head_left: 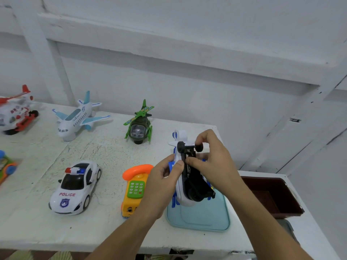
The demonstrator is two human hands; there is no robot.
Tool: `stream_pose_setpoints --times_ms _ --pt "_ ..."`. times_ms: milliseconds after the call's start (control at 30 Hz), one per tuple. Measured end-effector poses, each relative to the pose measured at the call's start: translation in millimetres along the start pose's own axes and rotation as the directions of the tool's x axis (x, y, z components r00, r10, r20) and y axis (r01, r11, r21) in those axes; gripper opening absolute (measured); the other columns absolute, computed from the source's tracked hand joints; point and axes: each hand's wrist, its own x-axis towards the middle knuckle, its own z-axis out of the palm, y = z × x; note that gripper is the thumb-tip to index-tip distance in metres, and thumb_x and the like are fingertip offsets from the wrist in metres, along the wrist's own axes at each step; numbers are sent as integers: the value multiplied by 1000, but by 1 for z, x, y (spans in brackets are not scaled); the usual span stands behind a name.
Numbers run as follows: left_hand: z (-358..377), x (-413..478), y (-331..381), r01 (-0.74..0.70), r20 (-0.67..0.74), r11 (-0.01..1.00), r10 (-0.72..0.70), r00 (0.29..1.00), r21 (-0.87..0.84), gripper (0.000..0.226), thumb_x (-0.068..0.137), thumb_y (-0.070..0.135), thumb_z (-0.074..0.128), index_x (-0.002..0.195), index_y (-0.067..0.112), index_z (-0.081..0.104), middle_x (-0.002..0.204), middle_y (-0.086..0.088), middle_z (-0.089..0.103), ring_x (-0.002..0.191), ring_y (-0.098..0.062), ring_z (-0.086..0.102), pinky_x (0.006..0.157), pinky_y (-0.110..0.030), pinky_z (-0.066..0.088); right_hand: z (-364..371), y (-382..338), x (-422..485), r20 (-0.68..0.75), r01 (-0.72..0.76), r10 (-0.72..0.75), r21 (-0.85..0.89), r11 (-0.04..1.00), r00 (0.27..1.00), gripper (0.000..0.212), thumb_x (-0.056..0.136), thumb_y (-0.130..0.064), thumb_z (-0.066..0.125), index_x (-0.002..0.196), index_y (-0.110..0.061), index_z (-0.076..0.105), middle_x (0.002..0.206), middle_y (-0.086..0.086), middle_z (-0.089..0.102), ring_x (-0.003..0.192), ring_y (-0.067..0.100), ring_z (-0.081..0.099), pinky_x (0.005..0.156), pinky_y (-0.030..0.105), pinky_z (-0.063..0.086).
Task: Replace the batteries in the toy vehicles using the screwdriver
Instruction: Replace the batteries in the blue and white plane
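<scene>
A white and blue toy aircraft [181, 186] is held up on its side over a pale blue tray [202, 218], its black underside with wheels facing me. My left hand [163, 177] grips its white body from the left, thumb on the edge. My right hand [212, 158] curls round the black base from the right, fingers near the rear wheel axle and thumb pressing the middle of the base. No screwdriver or batteries are visible.
On the white table stand a police car [75, 186], an orange toy phone [135, 188], a green helicopter [139, 124], a white airliner [78, 117], a red-white helicopter [16, 113]. A brown bin [272, 196] sits at right. Another toy [6, 166] peeks in at left.
</scene>
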Motion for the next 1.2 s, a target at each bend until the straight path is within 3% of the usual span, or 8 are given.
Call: stream_pose_setpoints --times_ms 267,367,533,633,767,867,1033,1200 --pt "-1 1 -4 -42 -21 999 43 999 29 28 95 27 62 123 32 61 101 8 76 95 2 68 81 -18 55 0 1 4 30 -132 133 -47 990 991 36 77 -11 75 105 -27 60 92 -6 64 70 8 63 71 28 54" --pt "-3 1 3 -48 -29 998 49 998 30 28 95 26 62 123 30 63 103 6 75 98 -3 69 84 -21 56 -7 3 8 132 -162 137 205 965 982 34 78 0 75 104 -18 64 92 4 68 68 10 67 69 28 56" --pt "-9 7 16 -21 -43 997 18 999 -79 22 98 18 56 116 21 69 97 0 78 91 -15 74 80 -35 60 -22 22 12 201 -384 346 688 616 916 6 93 -8 59 95 -8 65 88 13 69 70 18 69 59 30 56" --pt "-12 10 17 6 -75 996 -13 997 -88 25 97 22 57 119 20 68 98 0 77 92 -18 74 81 -40 59 -14 57 1 16 -312 311 54 949 950 18 94 -7 52 82 -15 63 81 3 64 61 11 61 56 22 48" --pt "-13 11 13 29 -98 995 -39 994 -95 27 97 25 57 123 21 65 97 1 77 87 -16 74 71 -35 61 13 99 -22 65 -121 213 -651 749 975 27 92 -7 43 104 -24 61 104 2 61 94 22 58 71 30 44" --pt "-12 10 12 40 -98 995 -49 994 -95 28 97 25 57 124 22 65 92 4 77 84 -15 74 62 -29 60 29 112 -41 10 -48 84 -753 657 996 42 86 -1 52 120 -26 58 111 8 54 95 30 56 61 30 37" --pt "-12 8 10 49 -103 995 -58 993 -92 31 97 27 57 127 21 64 96 2 77 84 -14 74 57 -24 56 45 125 -50 0 14 -23 -781 625 1000 64 36 -1 89 92 -27 74 82 10 60 52 24 56 36 27 42" --pt "-10 4 11 56 -64 992 -63 996 -112 24 98 23 56 120 22 66 91 2 78 77 -11 73 55 -22 55 44 122 -55 -53 11 -54 -603 798 997 35 66 4 74 92 -19 70 88 9 53 68 29 56 54 20 39"
